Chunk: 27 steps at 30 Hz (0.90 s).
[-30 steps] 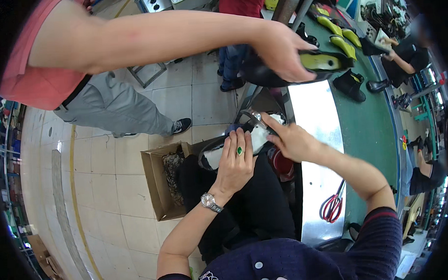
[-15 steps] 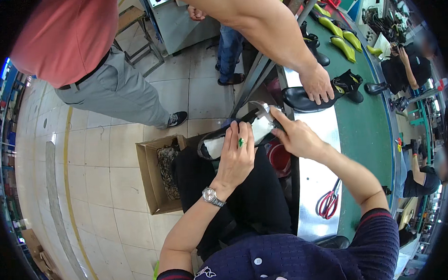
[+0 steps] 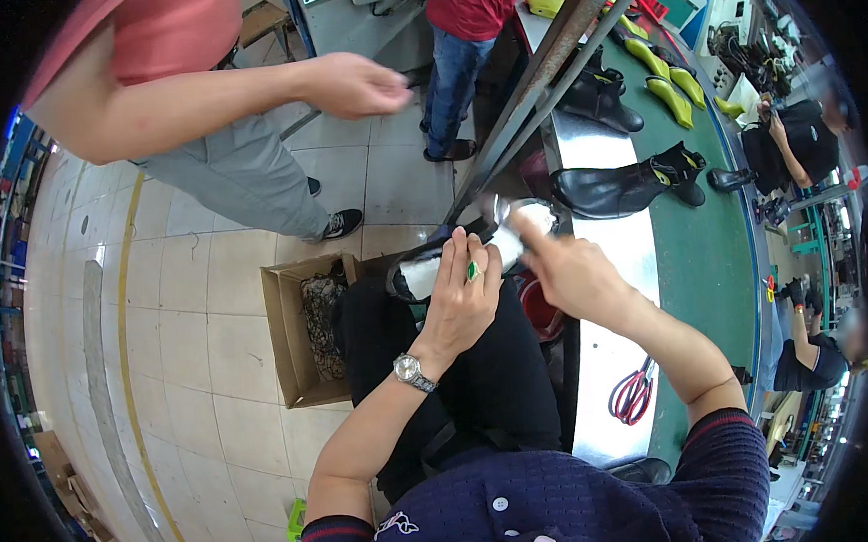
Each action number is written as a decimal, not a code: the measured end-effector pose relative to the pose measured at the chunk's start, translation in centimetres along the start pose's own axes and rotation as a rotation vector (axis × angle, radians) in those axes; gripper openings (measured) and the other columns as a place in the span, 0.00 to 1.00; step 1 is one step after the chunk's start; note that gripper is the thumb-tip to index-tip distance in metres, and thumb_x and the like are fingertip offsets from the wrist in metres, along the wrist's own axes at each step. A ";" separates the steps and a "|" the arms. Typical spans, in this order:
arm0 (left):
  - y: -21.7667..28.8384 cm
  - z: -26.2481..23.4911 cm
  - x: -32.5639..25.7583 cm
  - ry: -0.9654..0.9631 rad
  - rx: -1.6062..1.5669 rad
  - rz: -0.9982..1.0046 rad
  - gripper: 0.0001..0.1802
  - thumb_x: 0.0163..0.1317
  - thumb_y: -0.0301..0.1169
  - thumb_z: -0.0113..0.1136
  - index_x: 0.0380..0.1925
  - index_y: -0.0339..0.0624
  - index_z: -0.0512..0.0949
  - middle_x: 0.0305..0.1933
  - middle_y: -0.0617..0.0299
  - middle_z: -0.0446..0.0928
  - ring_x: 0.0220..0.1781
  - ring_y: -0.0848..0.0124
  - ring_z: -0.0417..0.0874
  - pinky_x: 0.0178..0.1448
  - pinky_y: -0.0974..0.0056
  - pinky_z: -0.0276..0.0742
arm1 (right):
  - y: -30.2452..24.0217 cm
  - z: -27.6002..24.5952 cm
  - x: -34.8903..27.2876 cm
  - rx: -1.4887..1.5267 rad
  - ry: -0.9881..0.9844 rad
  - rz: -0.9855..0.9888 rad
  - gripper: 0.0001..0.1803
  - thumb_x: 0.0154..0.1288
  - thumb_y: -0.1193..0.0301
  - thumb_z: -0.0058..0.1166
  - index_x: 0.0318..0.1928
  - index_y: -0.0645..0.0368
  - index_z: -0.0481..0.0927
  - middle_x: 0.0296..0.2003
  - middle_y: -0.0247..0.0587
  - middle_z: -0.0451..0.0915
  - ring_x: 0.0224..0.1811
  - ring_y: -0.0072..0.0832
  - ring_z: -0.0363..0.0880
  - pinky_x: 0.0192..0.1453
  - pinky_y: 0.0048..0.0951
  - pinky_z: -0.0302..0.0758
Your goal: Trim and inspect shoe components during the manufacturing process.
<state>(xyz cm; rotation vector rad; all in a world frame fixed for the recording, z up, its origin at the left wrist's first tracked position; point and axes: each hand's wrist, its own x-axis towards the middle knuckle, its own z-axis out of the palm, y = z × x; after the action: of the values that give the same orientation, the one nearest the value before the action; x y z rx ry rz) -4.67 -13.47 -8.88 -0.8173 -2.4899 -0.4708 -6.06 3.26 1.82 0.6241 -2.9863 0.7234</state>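
Across my lap lies an upturned black shoe or boot with a white underside [image 3: 420, 275]. My left hand [image 3: 464, 303], wearing a green-stoned ring, is laid over it, holding it steady with fingers close together. Wrapped round a hammer is my right hand [image 3: 582, 277], above the far right end of the shoe. The hammer's metal head [image 3: 495, 210] is smeared by motion, and its handle is mostly hidden by the fingers. A finished-looking black ankle boot [image 3: 605, 189] lies on the bench just beyond my right hand.
On my right runs a bench with a metal edge [image 3: 609, 346] and green surface, holding red-handled scissors [image 3: 631, 396], black boots and yellow-green shoe lasts [image 3: 672, 100]. A cardboard box [image 3: 288, 343] stands left of my legs. A co-worker's arm [image 3: 208, 102] extends at upper left.
The co-worker's hand has left the black boot on the bench and drawn back to the left. My right hand and the hammer have shifted slightly; my left hand stays on the shoe.
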 end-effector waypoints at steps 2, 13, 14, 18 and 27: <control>-0.3 -0.3 1.0 0.052 -0.151 -0.049 0.34 0.49 0.30 0.70 0.54 0.25 0.70 0.55 0.39 0.71 0.62 0.44 0.70 0.65 0.49 0.69 | 0.7 0.6 -0.1 -0.233 -0.297 0.113 0.32 0.67 0.72 0.49 0.69 0.56 0.56 0.17 0.57 0.77 0.22 0.53 0.80 0.28 0.49 0.75; -1.5 -2.6 -0.5 -0.213 0.067 -0.127 0.41 0.51 0.32 0.69 0.61 0.19 0.62 0.56 0.39 0.68 0.63 0.46 0.68 0.70 0.50 0.60 | -2.3 -0.9 0.8 -0.094 -0.112 0.045 0.38 0.66 0.72 0.52 0.73 0.54 0.52 0.19 0.55 0.78 0.23 0.50 0.81 0.29 0.47 0.76; -1.3 -2.6 -0.5 -0.208 0.169 -0.081 0.41 0.54 0.35 0.67 0.62 0.20 0.62 0.57 0.38 0.68 0.63 0.45 0.68 0.71 0.50 0.59 | -3.1 -0.6 0.6 0.010 0.038 0.077 0.38 0.66 0.72 0.52 0.73 0.54 0.52 0.18 0.54 0.78 0.23 0.49 0.81 0.29 0.45 0.76; -1.1 -2.0 -1.1 -0.213 0.325 -0.043 0.40 0.59 0.39 0.62 0.63 0.20 0.61 0.60 0.37 0.67 0.66 0.44 0.66 0.73 0.47 0.59 | -1.7 1.8 0.0 -0.267 -0.272 0.097 0.39 0.66 0.72 0.52 0.74 0.49 0.50 0.18 0.53 0.77 0.22 0.53 0.78 0.29 0.49 0.73; -2.5 -4.0 -0.5 -0.076 -0.366 -0.326 0.42 0.44 0.32 0.76 0.58 0.27 0.67 0.59 0.45 0.70 0.60 0.47 0.72 0.67 0.55 0.68 | -2.5 1.8 1.0 -0.251 -0.231 0.057 0.34 0.68 0.71 0.48 0.73 0.55 0.54 0.16 0.51 0.78 0.19 0.49 0.80 0.25 0.46 0.75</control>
<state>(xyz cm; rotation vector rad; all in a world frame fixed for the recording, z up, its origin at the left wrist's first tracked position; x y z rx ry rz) -4.58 -17.38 -6.28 -0.5620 -2.6580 -1.0496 -5.88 0.02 1.44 0.6501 -3.2408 0.2845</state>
